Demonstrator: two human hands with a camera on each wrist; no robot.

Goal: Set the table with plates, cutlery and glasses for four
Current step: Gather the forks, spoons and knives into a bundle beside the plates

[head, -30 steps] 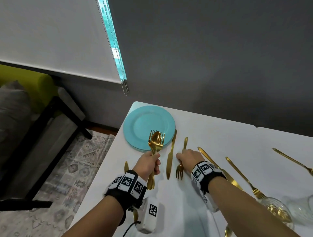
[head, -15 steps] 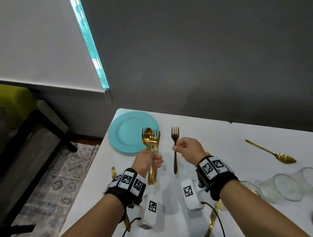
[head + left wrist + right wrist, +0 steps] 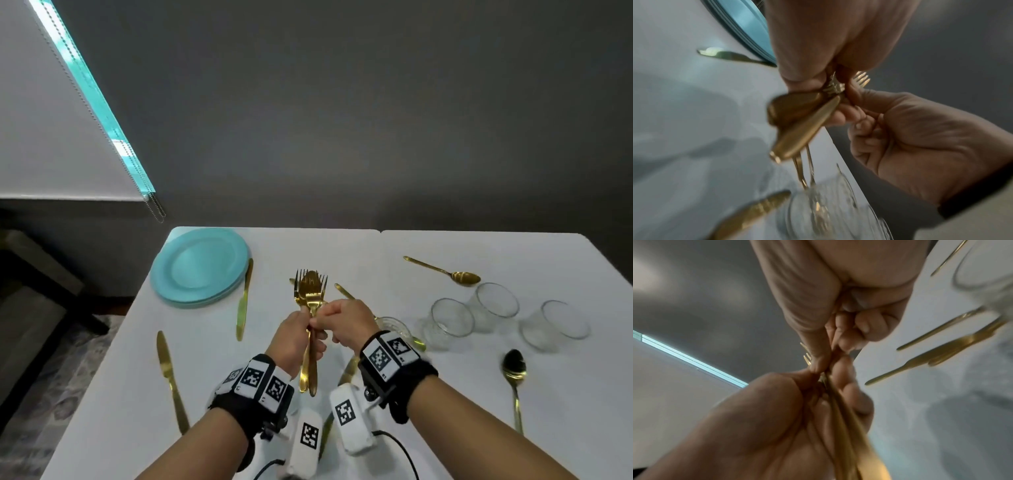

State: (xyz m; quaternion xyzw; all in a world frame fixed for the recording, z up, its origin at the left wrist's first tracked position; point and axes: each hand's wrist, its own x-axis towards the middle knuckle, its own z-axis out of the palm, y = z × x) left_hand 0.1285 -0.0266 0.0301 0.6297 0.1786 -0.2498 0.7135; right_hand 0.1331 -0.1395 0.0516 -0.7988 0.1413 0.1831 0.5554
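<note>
My left hand [image 3: 297,334] grips an upright bundle of gold cutlery [image 3: 310,298], forks and a spoon, heads up, above the white table [image 3: 445,411]. My right hand [image 3: 337,318] meets it from the right and pinches a gold fork against the bundle. In the left wrist view the bundle's handles [image 3: 801,116] stick out below my left hand [image 3: 828,48], with my right hand [image 3: 910,146] beside them. The right wrist view shows my right hand [image 3: 828,296] and left hand [image 3: 766,418] closed round the same handles [image 3: 842,410]. A stack of teal plates [image 3: 200,267] lies at the far left corner.
Two gold knives [image 3: 244,301] [image 3: 171,380] lie left of my hands. Three glasses [image 3: 452,318] [image 3: 496,301] [image 3: 555,323] stand on the right, another glass [image 3: 394,325] just behind my right wrist. Loose spoons [image 3: 445,272] [image 3: 513,380] lie to the right. More cutlery lies under my wrists.
My right hand picked a fork off the table, lifted it, and brought it left against the bundle in my left hand. My view has swung to the right.
</note>
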